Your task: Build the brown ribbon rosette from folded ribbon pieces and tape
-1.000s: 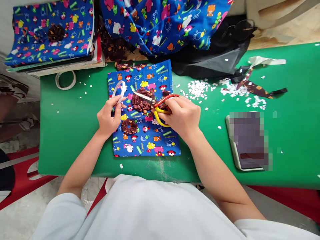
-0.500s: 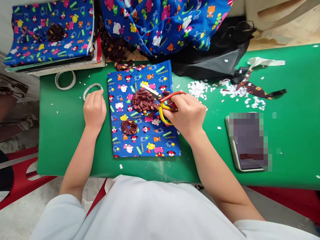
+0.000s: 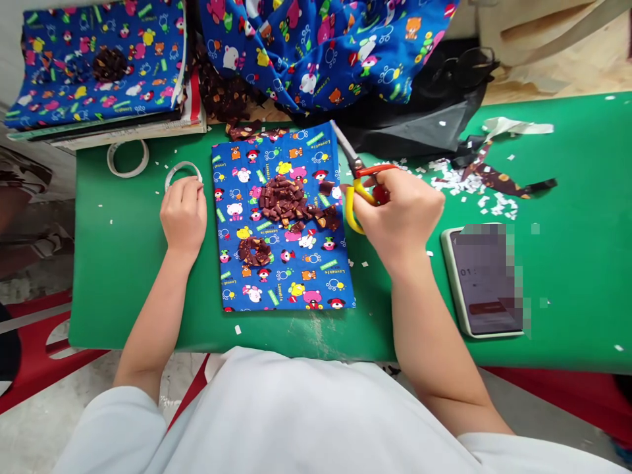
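Note:
My right hand (image 3: 402, 220) is closed around scissors (image 3: 359, 183) with red and yellow handles, blades pointing up and away, just right of the folded blue cartoon-print cloth (image 3: 281, 276). On that cloth lie a heap of small brown fabric pieces (image 3: 284, 199) and a brown fabric ring (image 3: 255, 251). My left hand (image 3: 184, 214) rests curled on the green table (image 3: 128, 263), its fingertips on a small roll of white tape (image 3: 178, 171).
A second tape roll (image 3: 128, 159) lies at the back left. Stacked print fabric (image 3: 93, 62), loose print fabric (image 3: 320, 46) and a black bag (image 3: 419, 125) line the back. White paper bits (image 3: 459, 181) are scattered right; a phone (image 3: 486, 280) lies near the front.
My left hand carried the tape roll off the cloth and set it on the table to the left. My right hand moved the scissors off the brown pieces, rightward past the cloth's edge.

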A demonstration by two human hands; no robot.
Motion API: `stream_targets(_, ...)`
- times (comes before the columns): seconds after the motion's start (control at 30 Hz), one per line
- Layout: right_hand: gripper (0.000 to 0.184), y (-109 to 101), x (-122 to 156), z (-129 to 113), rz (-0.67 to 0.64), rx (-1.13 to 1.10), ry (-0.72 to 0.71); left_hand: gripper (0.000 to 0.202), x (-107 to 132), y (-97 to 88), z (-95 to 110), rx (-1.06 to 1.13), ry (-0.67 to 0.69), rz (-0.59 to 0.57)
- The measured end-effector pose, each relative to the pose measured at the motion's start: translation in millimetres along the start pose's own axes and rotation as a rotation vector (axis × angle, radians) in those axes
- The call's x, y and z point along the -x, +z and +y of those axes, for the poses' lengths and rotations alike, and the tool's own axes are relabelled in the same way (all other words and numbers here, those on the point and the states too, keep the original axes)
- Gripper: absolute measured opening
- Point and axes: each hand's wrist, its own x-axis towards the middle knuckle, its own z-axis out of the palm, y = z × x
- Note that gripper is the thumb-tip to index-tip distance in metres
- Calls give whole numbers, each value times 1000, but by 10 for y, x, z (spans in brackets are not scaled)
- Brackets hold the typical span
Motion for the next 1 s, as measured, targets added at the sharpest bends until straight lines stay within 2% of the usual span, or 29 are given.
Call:
stream_targets(0.07,23,-57,-54,50,-1,22,57,20,-4,-8,30,14,3,3)
stream_targets(0.17,25,-130,-105,95,-40,60,117,14,-2,-25,109,50,72,75)
stream_targets(0.3,24,-181,-109,85,-184,130,191,10,15,-71,294,152,187,195)
stream_targets(0.43,26,-194,-89,54,-294,159,211,9,43,-124,484,226,230,231)
stream_targets(0.57,25,-164,-75,75,-294,160,186,8,94,-149,615,317,203,185)
stream_targets(0.67,26,-104,-60,152,-237,134,140,6,154,-155,693,433,127,102)
stream_targets(0.83,28,-53,-8,257,-165,47,-82,7,249,-189,827,601,-55,-53)
stream_targets(1.0,20,-109,23,96,-88,32,-61,5,308,-253,939,735,-101,-104)
